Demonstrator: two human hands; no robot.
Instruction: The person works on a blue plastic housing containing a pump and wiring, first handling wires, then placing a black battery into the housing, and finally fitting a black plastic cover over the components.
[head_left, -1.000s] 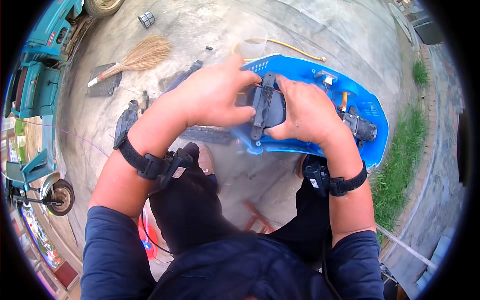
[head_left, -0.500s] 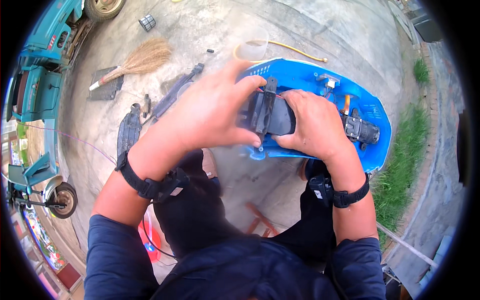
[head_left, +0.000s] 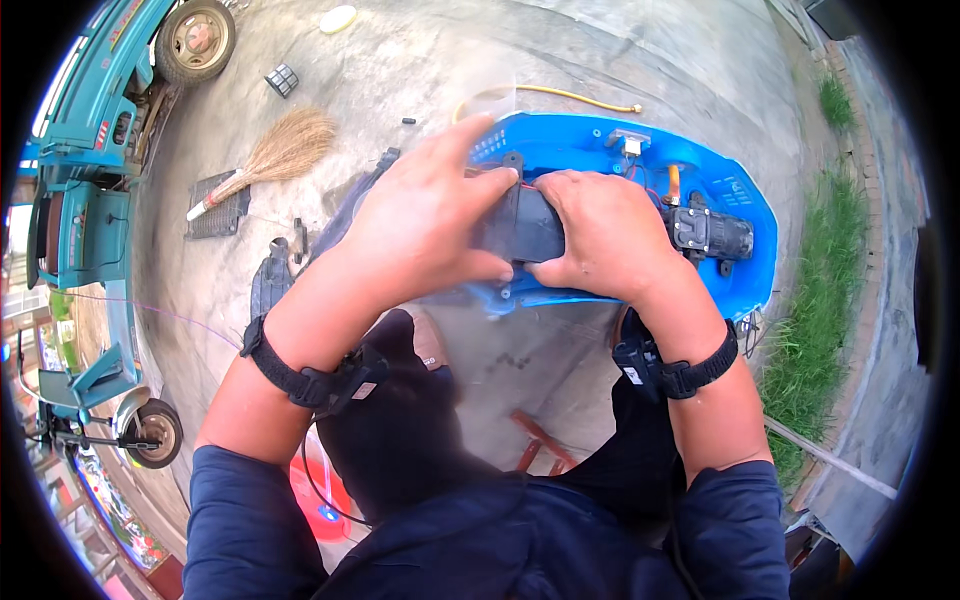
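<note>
A blue plastic shell point(head_left: 590, 127) lies open before me, with a black box-shaped part point(head_left: 535, 228), perhaps a battery, at its left end. My left hand point(head_left: 420, 225) holds the box's left end between thumb and forefinger, its outline slightly blurred. Around the right end curls my right hand point(head_left: 612, 235), thumb at the near edge and fingers at the far edge. A black tab point(head_left: 513, 160) sticks out beyond the far edge of the box. Right of my right hand sits a black pump motor point(head_left: 710, 232) inside the shell, next to an orange-brown hose point(head_left: 673, 182).
A broom point(head_left: 285, 150) lies on a dark grate point(head_left: 218, 212) at the left. A yellow hose point(head_left: 580, 97) and a clear cup point(head_left: 490, 90) are behind the shell. A teal vehicle point(head_left: 85, 230) stands far left. A red container point(head_left: 320, 495) is by my leg; grass point(head_left: 825, 300) grows right.
The black bracket at the left end of the box, upright between my left fingers before, now shows only as a tab. Both hands stay on the box. The whole view has shifted slightly.
</note>
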